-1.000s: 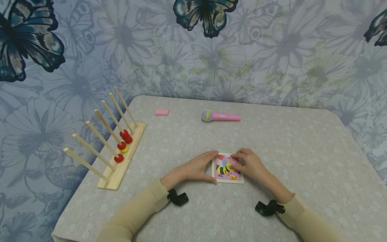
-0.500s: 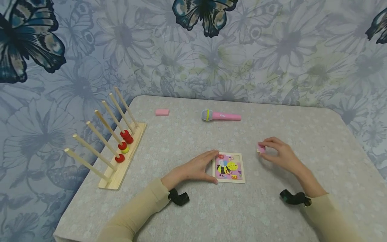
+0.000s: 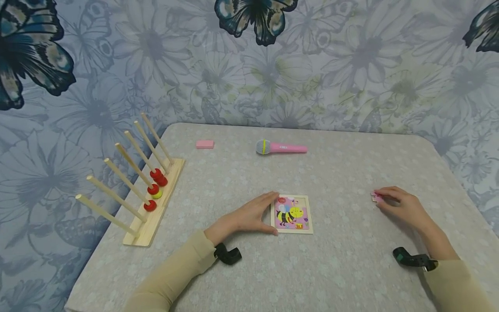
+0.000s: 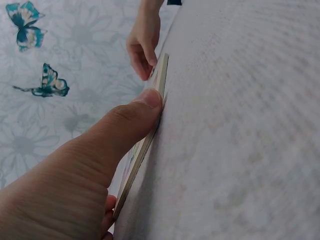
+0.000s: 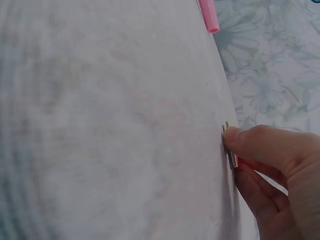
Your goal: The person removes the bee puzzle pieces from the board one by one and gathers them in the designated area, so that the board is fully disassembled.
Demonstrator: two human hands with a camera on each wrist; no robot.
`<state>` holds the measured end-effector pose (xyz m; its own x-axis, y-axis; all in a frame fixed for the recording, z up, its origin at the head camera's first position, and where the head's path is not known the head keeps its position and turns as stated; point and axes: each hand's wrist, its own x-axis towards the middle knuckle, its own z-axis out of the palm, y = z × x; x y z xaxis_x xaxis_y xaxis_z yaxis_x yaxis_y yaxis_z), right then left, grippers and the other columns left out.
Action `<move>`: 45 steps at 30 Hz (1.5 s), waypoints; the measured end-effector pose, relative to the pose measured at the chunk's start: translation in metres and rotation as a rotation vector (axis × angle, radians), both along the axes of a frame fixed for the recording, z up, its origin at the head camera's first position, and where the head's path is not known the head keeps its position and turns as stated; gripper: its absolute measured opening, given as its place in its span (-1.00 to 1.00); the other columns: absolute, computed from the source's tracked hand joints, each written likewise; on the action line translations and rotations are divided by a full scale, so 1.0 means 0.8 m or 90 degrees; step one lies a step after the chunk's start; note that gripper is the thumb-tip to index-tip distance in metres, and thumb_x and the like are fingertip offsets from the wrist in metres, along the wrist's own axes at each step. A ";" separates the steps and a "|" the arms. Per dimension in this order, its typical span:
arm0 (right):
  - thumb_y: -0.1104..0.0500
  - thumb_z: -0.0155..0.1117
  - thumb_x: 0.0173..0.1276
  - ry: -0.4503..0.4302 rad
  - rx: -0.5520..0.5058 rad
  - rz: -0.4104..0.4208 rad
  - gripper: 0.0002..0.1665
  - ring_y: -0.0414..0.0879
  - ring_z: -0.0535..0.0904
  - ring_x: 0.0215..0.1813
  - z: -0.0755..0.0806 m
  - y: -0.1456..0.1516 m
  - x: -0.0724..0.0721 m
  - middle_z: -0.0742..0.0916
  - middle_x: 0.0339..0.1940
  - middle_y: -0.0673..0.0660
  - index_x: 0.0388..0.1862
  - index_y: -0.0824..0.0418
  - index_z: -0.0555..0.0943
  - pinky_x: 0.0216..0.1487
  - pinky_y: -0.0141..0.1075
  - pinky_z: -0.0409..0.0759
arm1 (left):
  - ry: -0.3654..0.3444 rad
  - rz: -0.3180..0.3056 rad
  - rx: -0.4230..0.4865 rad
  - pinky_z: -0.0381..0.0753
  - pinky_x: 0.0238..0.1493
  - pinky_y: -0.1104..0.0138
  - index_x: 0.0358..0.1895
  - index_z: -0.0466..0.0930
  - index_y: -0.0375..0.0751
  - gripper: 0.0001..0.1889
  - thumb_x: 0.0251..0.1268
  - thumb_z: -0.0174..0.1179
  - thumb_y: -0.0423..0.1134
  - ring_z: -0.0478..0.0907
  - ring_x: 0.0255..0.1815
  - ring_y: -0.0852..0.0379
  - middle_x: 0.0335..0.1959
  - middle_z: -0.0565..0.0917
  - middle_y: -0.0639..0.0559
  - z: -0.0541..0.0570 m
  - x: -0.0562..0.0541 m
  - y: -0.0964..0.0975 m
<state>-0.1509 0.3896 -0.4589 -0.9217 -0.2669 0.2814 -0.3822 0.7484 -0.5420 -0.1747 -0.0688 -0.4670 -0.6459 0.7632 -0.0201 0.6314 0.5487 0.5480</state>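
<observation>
A small square wooden jigsaw puzzle (image 3: 291, 214) with a bee picture lies on the table, a bare patch showing at its upper right. My left hand (image 3: 247, 216) holds it at the left side, thumb near the lower corner and fingers near the upper one. In the left wrist view, that thumb lies against the puzzle's edge (image 4: 134, 175). Farther right, my right hand (image 3: 405, 210) pinches a small pink puzzle piece (image 3: 375, 197) between thumb and fingers, low over the tabletop. The right wrist view shows the piece (image 5: 236, 160) edge-on; whether it touches the cloth I cannot tell.
A wooden stand with several pegs (image 3: 171, 182) and a few red and yellow rings (image 3: 150, 205) occupies the left side. Toward the back lie a pink block (image 3: 205, 144) and a pink toy microphone (image 3: 286, 148). A patterned wall rises behind the table (image 3: 351, 268).
My right hand has moved from the puzzle to the right, carrying off a pink piece from its upper right. The left hand has stayed at the puzzle's left side.
</observation>
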 end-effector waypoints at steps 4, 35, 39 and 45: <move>0.33 0.39 0.17 0.009 0.005 0.000 -0.61 -0.68 0.27 -0.01 -0.004 0.002 -0.002 0.62 -0.06 0.21 0.01 0.35 0.61 -0.04 -0.82 0.19 | 0.000 -0.001 -0.002 -0.05 0.42 0.25 0.48 -0.06 -0.30 0.12 -0.01 0.35 0.23 -0.07 0.48 0.05 0.48 0.04 -0.15 0.002 0.000 -0.001; 0.20 0.44 0.14 -0.009 0.086 0.169 -0.59 0.07 0.56 0.01 0.011 -0.231 0.018 0.68 -0.09 0.16 -0.03 0.31 0.64 0.01 -0.02 0.54 | 0.000 0.000 -0.006 -0.05 0.42 0.26 0.49 -0.08 -0.28 0.12 0.00 0.34 0.23 -0.07 0.48 0.05 0.49 0.03 -0.14 0.003 0.001 0.000; 0.20 0.45 0.12 -0.006 0.085 0.166 -0.59 0.07 0.55 0.01 0.009 -0.233 0.016 0.67 -0.09 0.15 -0.04 0.31 0.64 0.02 -0.02 0.54 | 0.003 -0.001 -0.006 -0.05 0.42 0.26 0.48 -0.07 -0.29 0.11 0.00 0.34 0.23 -0.07 0.48 0.06 0.48 0.03 -0.13 0.003 0.001 0.000; 0.25 0.47 0.09 -0.011 0.042 0.185 -0.56 -0.07 0.53 -0.09 0.007 -0.234 0.016 0.60 -0.13 0.08 -0.02 0.28 0.63 -0.09 -0.12 0.58 | 0.004 0.000 -0.006 -0.04 0.42 0.26 0.48 -0.06 -0.28 0.11 0.00 0.35 0.22 -0.07 0.48 0.07 0.49 0.04 -0.11 0.002 0.001 0.000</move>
<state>-0.1383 0.2023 -0.4530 -0.8087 -0.5375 0.2391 -0.5764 0.6428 -0.5045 -0.1742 -0.0686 -0.4653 -0.6460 0.7630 -0.0229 0.6348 0.5536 0.5391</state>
